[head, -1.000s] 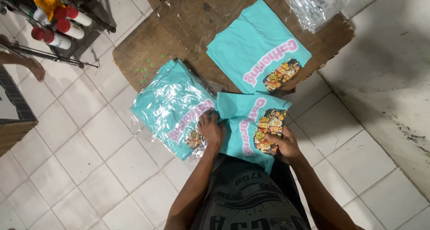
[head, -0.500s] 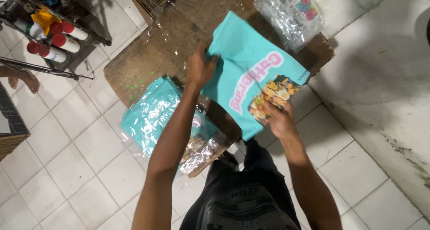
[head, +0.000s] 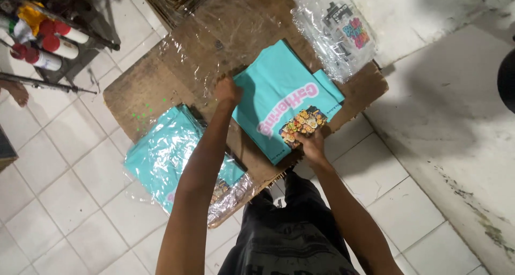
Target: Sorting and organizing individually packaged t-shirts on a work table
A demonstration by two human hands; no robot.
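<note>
A folded teal t-shirt [head: 281, 95] with pink lettering and a colourful print lies on a cardboard-covered table [head: 161, 82]. My left hand [head: 227, 91] grips the shirt's far left corner. My right hand [head: 311, 142] holds its near edge by the print. A stack of teal shirts in clear plastic bags [head: 169, 151] sits at the table's near left corner, under my left forearm.
A pile of clear plastic bags with printed stickers [head: 335, 28] lies at the table's far right. Spray cans [head: 45, 44] stand on a dark rack at top left, above a white tiled floor. Another person's bare foot [head: 17, 91] shows at the left edge.
Both hands carried the folded teal shirt from near my lap up onto the table and laid it flat; my left hand reached to its far corner.
</note>
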